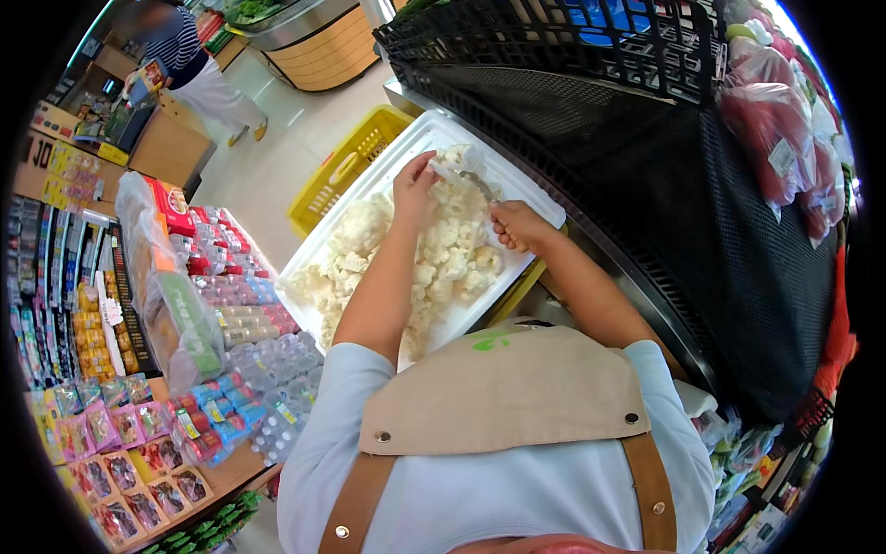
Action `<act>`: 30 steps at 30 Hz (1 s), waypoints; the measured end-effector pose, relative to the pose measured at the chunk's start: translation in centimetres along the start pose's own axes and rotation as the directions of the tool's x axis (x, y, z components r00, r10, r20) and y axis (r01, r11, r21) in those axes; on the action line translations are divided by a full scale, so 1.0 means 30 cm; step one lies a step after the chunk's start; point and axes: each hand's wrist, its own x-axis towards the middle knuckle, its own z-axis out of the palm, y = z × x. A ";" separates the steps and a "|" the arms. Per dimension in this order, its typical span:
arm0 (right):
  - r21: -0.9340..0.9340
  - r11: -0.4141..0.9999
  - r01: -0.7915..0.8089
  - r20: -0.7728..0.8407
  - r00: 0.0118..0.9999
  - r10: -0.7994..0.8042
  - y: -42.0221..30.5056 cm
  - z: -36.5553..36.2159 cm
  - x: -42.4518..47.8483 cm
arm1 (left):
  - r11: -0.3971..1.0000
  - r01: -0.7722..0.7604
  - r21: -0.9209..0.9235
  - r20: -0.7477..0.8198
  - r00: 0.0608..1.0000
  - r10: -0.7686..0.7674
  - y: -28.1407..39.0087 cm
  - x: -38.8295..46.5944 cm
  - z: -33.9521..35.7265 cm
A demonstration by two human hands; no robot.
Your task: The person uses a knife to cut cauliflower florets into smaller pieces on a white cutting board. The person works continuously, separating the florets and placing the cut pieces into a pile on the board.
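Observation:
My left hand grips a piece of cauliflower near the far end of a white foam box. In my right hand is a small knife; its handle is hidden in my fist and its blade lies against that piece. Below both hands, loose cauliflower florets fill much of the box. A larger cauliflower head rests among them, to the left of my left forearm.
The box sits over a yellow plastic basket. Black crates and black mesh border the right side. Shrink-wrapped drinks are stacked at left. Bagged red produce hangs at far right. Another person stands beyond a counter.

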 end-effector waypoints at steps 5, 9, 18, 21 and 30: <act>0.034 0.999 -0.013 0.086 0.996 0.010 -0.033 -0.024 -0.063 | 0.970 0.152 -0.191 0.039 0.988 -0.147 0.055 -0.026 -0.044; 0.113 0.993 0.035 0.110 0.993 -0.048 -0.042 0.001 -0.098 | 0.952 0.182 -0.244 0.021 0.983 -0.183 0.085 -0.064 -0.045; 0.288 0.953 0.093 0.065 0.991 -0.116 -0.061 0.023 -0.090 | 0.979 0.178 -0.103 -0.024 0.983 -0.181 0.137 -0.154 -0.047; 0.216 0.970 0.113 -0.093 0.991 -0.095 -0.038 0.040 -0.102 | 0.955 0.177 -0.238 -0.105 0.973 -0.207 0.172 -0.196 -0.034; -0.771 0.417 0.481 -0.067 0.590 -0.804 0.097 0.164 -0.187 | 0.905 0.113 -0.409 -0.358 0.893 -0.273 0.167 -0.285 0.065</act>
